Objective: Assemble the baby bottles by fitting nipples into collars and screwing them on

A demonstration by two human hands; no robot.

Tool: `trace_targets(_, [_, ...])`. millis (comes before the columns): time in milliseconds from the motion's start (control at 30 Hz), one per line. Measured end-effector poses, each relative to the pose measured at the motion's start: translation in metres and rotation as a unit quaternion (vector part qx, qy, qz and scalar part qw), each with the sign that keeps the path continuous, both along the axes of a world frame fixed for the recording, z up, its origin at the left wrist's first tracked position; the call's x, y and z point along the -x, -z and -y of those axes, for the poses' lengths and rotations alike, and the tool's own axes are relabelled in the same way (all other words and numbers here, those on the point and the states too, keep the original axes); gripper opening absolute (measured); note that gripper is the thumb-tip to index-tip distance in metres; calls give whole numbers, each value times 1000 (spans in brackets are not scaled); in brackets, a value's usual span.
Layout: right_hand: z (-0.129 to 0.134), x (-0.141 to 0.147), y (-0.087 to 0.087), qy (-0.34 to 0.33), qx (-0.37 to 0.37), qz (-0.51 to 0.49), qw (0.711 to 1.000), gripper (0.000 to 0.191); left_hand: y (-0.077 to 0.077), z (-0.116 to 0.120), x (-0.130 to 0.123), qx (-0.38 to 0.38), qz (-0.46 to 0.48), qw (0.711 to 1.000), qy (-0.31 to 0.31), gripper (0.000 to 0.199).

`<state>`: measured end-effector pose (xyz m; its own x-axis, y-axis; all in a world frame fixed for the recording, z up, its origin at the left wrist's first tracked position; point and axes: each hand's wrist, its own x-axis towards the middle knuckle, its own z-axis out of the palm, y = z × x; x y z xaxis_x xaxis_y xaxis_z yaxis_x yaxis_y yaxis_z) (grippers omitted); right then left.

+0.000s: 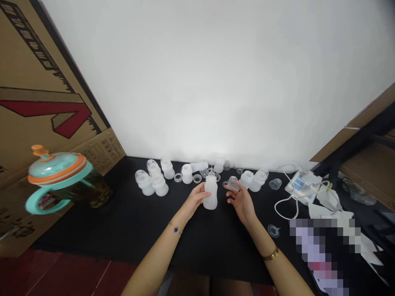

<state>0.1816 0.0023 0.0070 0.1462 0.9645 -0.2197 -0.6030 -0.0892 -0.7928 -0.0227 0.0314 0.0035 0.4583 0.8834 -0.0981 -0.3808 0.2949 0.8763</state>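
Note:
My left hand is closed round the side of a frosted white baby bottle, held upright near the middle of the black table. A clear pointed part shows at the bottle's top. To its right, my right hand has its fingers curled around a clear bottle cap, apart from the bottle. Behind both hands lie a ring collar, another ring collar and a short white bottle. One more white bottle stands just beyond my right hand, partly hidden by it.
Several capped bottles stand together at the left. A large teal and orange jug is at the far left by a cardboard box. Right of my hands are a clear cap, a clear disc and a white cable.

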Motion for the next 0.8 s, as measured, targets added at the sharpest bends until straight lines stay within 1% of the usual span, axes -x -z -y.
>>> trace_targets(167, [-1, -1, 3, -11, 5, -10, 1000, 34, 5, -3, 0, 0, -6, 1000, 4, 54])
trace_targets(367, [-1, -1, 2, -14, 5, -12, 1000, 33, 10, -4, 0, 1, 6, 1000, 13, 58])
trace_targets(500, [-1, -1, 2, -6, 2, -14, 1000, 31, 9, -4, -1, 3, 20, 1000, 12, 57])
trace_targets(633, [-1, -1, 4, 6, -8, -15, 1000, 28, 3, -2, -1, 12, 19, 1000, 8, 52])
trace_targets(800, [-2, -2, 4, 9, 2, -17, 1000, 36, 1, -2, -1, 36, 0, 999, -12, 57])
